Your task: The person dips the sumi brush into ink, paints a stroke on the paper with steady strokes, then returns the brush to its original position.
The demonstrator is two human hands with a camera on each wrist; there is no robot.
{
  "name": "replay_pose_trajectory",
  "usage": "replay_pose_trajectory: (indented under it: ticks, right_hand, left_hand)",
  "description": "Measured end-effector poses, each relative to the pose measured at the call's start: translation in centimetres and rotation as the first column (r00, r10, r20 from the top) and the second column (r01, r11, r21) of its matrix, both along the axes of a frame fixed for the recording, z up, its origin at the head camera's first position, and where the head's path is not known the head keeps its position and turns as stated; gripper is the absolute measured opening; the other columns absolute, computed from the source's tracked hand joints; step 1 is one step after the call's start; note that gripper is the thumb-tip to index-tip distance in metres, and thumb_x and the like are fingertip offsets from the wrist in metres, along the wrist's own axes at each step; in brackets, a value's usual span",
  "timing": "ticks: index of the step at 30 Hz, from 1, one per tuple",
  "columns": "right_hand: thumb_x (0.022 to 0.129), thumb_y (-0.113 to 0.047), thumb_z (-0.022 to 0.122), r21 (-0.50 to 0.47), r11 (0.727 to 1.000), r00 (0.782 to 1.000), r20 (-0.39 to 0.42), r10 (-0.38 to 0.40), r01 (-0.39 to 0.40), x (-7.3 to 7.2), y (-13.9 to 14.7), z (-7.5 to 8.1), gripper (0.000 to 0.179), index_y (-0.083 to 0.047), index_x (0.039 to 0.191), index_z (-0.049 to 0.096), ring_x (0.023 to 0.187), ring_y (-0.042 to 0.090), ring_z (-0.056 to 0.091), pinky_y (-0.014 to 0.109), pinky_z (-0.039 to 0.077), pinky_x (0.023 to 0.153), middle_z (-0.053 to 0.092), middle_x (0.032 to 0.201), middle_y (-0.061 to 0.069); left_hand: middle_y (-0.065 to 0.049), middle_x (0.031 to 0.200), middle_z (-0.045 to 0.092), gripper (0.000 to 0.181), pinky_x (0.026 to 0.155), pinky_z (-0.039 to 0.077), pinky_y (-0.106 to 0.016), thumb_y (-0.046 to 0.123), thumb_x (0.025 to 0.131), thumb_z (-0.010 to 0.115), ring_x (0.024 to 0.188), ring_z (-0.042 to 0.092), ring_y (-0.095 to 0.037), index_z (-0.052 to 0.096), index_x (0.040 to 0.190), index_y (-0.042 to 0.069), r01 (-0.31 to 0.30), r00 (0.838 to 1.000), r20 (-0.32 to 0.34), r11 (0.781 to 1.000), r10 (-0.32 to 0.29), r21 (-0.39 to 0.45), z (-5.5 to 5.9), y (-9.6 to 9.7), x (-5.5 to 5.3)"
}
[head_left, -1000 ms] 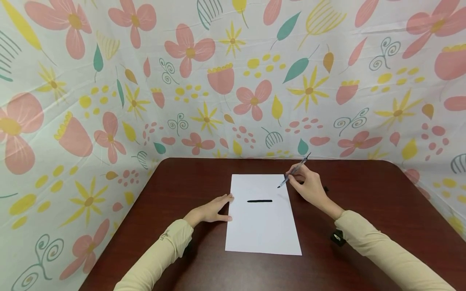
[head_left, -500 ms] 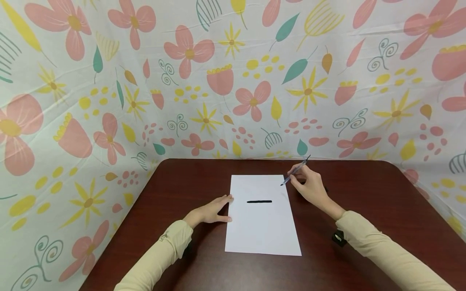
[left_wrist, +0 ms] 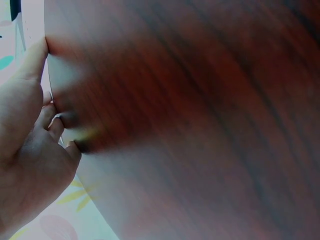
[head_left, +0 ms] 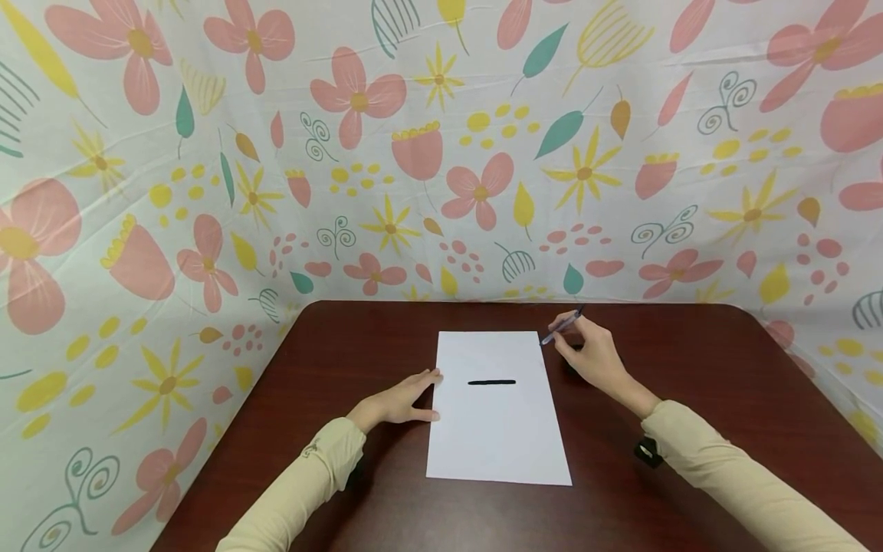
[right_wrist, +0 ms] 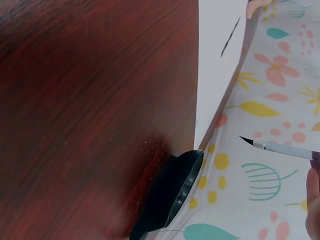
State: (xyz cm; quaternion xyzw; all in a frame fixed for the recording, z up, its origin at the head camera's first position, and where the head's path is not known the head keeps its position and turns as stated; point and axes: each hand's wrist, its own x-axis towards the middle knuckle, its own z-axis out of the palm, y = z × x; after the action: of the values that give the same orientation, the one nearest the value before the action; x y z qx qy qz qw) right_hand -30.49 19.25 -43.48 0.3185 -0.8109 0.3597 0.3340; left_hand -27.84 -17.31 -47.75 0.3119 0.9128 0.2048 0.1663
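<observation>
A white sheet of paper (head_left: 497, 441) lies on the table with one thick black horizontal stroke (head_left: 492, 382) above its middle. My left hand (head_left: 398, 400) rests at the paper's left edge, fingers and thumb spread, fingertips just over the margin. Beyond the paper's upper right edge, my right hand (head_left: 596, 356) pinches a slim brush (head_left: 562, 326) between thumb and fingers. Its pointed black tip (right_wrist: 246, 140) and pale shaft show in the right wrist view. Below the brush there stands a black shallow dish (right_wrist: 172, 195), mostly hidden behind my right hand in the head view.
The dark reddish-brown table (head_left: 345, 337) has rounded far corners. A white cloth with printed flowers (head_left: 359, 176) hangs behind it and along the left side. A small black device (head_left: 647, 452) sits under the right sleeve's cuff.
My right hand has drifted slightly right, off the paper, and the brush tip has moved right and up to the paper's upper right edge. The left hand and paper stay put.
</observation>
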Motion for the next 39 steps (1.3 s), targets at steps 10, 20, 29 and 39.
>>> replay_pose_trajectory:
  ticks: [10, 20, 29, 39]
  right_hand:
    - [0.074, 0.006, 0.068, 0.102, 0.995, 1.0, -0.003, -0.004, 0.005, 0.0, 0.8, -0.1, 0.029, -0.007, 0.099, 0.059, 0.08, 0.014, 0.062, 0.03, 0.052, 0.065, 0.064, 0.091, 0.004]
    - [0.073, 0.005, 0.069, 0.292, 0.956, 0.999, 0.022, 0.024, -0.03, 0.4, 1.6, 0.0, 0.034, -0.009, 0.102, 0.058, 0.083, 0.009, 0.058, 0.028, 0.052, 0.065, 0.06, 0.098, 0.001]
    - [0.074, 0.004, 0.067, 0.384, 0.923, 0.999, -0.027, 0.032, -0.019, 0.3, 2.0, -0.7, 0.029, -0.01, 0.098, 0.059, 0.078, 0.011, 0.054, 0.028, 0.049, 0.064, 0.06, 0.095, 0.0]
    - [0.065, 0.004, 0.072, 0.502, 0.865, 0.966, -0.235, 0.108, 0.025, 0.1, 2.9, -1.9, 0.032, -0.009, 0.092, 0.063, 0.088, 0.023, 0.063, 0.034, 0.053, 0.069, 0.064, 0.095, 0.005]
  left_hand:
    - [-0.007, 0.155, 0.011, 0.075, 0.112, 0.019, -0.048, 0.041, 0.088, 0.056, 0.143, 0.008, -0.027, 0.019, 0.146, 0.009, 0.002, 1.0, 0.001, 1.0, -0.002, -0.002, -0.2, 0.0, 0.0]
    - [-0.01, 0.155, 0.011, 0.073, 0.112, 0.019, -0.048, 0.038, 0.089, 0.056, 0.143, 0.008, -0.029, 0.02, 0.145, 0.008, 0.016, 1.0, 0.0, 1.0, -0.016, 0.003, 0.4, -0.1, 0.1]
    - [-0.008, 0.155, 0.011, 0.074, 0.112, 0.019, -0.048, 0.04, 0.089, 0.056, 0.143, 0.008, -0.027, 0.02, 0.146, 0.009, 0.012, 1.0, 0.005, 1.0, -0.012, 0.008, -0.2, -0.1, 0.0]
    - [-0.006, 0.155, 0.01, 0.074, 0.112, 0.019, -0.047, 0.042, 0.089, 0.055, 0.143, 0.007, -0.025, 0.019, 0.146, 0.012, 0.007, 1.0, 0.002, 1.0, -0.007, -0.005, -0.2, -0.2, 0.0]
